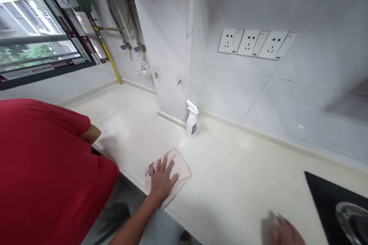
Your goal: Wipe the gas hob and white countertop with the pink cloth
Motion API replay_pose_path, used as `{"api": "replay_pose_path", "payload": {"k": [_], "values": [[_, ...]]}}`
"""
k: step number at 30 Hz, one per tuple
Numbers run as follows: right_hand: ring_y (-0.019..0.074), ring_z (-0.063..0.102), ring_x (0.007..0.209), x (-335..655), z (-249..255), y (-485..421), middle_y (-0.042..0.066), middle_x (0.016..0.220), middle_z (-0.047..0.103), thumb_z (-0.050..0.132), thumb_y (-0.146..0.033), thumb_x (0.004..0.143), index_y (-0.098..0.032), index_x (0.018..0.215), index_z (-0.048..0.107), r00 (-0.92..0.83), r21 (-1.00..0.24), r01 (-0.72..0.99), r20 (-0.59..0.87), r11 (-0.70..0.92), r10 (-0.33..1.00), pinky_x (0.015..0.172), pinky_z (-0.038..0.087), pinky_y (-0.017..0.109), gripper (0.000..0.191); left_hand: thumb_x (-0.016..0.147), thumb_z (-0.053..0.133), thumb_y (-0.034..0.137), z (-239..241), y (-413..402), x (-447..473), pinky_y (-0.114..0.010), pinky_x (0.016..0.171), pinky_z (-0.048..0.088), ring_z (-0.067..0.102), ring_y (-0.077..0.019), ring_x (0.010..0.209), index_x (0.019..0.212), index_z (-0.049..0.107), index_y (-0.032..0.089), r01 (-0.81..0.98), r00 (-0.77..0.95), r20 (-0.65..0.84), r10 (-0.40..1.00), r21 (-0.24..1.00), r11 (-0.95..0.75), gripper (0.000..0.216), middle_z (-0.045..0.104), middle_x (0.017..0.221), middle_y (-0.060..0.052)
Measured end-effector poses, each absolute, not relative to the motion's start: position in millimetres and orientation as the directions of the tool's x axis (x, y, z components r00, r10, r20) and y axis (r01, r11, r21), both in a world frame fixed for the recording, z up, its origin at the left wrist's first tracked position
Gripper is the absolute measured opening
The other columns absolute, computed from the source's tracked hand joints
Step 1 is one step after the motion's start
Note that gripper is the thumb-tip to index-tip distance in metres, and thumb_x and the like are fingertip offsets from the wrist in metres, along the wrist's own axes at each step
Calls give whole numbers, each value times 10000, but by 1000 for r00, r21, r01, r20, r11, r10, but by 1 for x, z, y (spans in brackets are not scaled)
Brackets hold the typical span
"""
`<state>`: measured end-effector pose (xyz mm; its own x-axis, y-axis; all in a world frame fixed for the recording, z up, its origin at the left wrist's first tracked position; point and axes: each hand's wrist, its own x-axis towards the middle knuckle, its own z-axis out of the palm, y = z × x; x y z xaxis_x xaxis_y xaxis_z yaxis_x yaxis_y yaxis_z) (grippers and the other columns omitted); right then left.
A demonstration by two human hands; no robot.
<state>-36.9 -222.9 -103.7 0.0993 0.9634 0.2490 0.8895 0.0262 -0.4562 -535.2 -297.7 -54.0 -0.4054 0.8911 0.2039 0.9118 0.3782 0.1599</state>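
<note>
My left hand point(162, 178) lies flat, fingers spread, on a pale pinkish cloth point(182, 166) near the front edge of the cream countertop point(235, 172). My forearm comes up from the bottom of the view. My right hand point(283, 231) is at the bottom edge, over the counter; it is smeared by motion, with something whitish at its fingers that I cannot make out. A white spray bottle point(191, 119) stands upright by the wall corner, a little beyond the cloth.
A red shirt point(43, 172) fills the lower left, with a bit of bare arm point(90, 134) at its edge. A black hob point(330, 199) with a metal pot rim point(353, 216) sits at right. Wall sockets point(254, 43), pipes and a window are behind.
</note>
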Motion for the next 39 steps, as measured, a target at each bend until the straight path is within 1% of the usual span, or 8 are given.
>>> {"api": "replay_pose_path", "payload": {"k": [3, 8, 16, 19, 24, 29, 35, 39], "values": [[393, 622, 1212, -114, -77, -171, 148, 1238, 680, 459, -538, 904, -236, 1127, 687, -195, -587, 745, 265, 318, 944, 1059, 475, 606, 440, 931, 576, 463, -50, -297, -533, -647, 1175, 267, 372, -420, 1496, 1411, 644, 327, 882, -468, 220, 856, 181, 436, 503, 463, 1622, -91], [316, 584, 1249, -284, -2, -82, 146, 1284, 640, 482, -486, 958, -212, 1192, 621, -412, -706, 457, 371, 541, 832, 1091, 450, 544, 386, 930, 571, 438, -46, -297, -528, -626, 1159, 304, 413, -393, 1473, 1377, 665, 344, 880, -472, 236, 850, 178, 439, 466, 507, 1594, -64], [331, 501, 1335, -455, 77, 1, 173, 1398, 585, 756, -412, 754, -149, 1373, 462, -456, -827, 365, 242, 428, 856, 1188, 300, 514, 735, 934, 570, 421, -50, -300, -532, -619, 1158, 315, 449, -369, 1450, 1353, 671, 372, 892, -452, 272, 850, 147, 427, 434, 524, 1582, -29], [315, 582, 1218, -475, 80, 13, 157, 1295, 648, 749, -410, 752, -146, 1328, 492, -464, -870, 355, 153, 341, 872, 1115, 392, 485, 684, 930, 579, 417, -51, -301, -533, -620, 1158, 311, 444, -373, 1452, 1355, 672, 367, 892, -452, 266, 852, 148, 427, 437, 509, 1593, -34], [279, 660, 1032, -440, 79, -2, 106, 1082, 719, 733, -446, 730, -189, 1126, 600, -465, -898, 312, 140, 310, 874, 914, 527, 397, 491, 938, 580, 414, -58, -301, -537, -603, 1128, 326, 461, -375, 1423, 1353, 679, 339, 913, -407, 343, 846, 130, 387, 433, 542, 1564, -63], [217, 664, 736, -326, 63, -71, 40, 827, 716, 730, -474, 719, -216, 922, 645, -428, -940, 239, 122, 242, 896, 729, 569, 351, 339, 945, 563, 416, -64, -299, -544, -587, 1127, 311, 462, -378, 1415, 1337, 694, 319, 918, -395, 363, 844, 123, 377, 424, 555, 1551, -80], [180, 641, 711, -182, 40, -169, 32, 908, 693, 753, -414, 771, -235, 1021, 610, -210, -973, 224, 7, 54, 978, 604, 550, 293, 339, 970, 477, 435, -58, -291, -544, -594, 1185, 240, 390, -374, 1472, 1369, 674, 271, 903, -427, 279, 860, 94, 418, 474, 522, 1570, -113], [198, 660, 831, -128, 41, -201, 52, 1064, 685, 790, -334, 731, -246, 1255, 531, -156, -968, 247, 0, 39, 988, 733, 571, 325, 591, 985, 435, 456, -55, -285, -543, -595, 1205, 212, 352, -365, 1495, 1411, 631, 252, 890, -456, 215, 864, 84, 449, 512, 465, 1611, -118]]}}
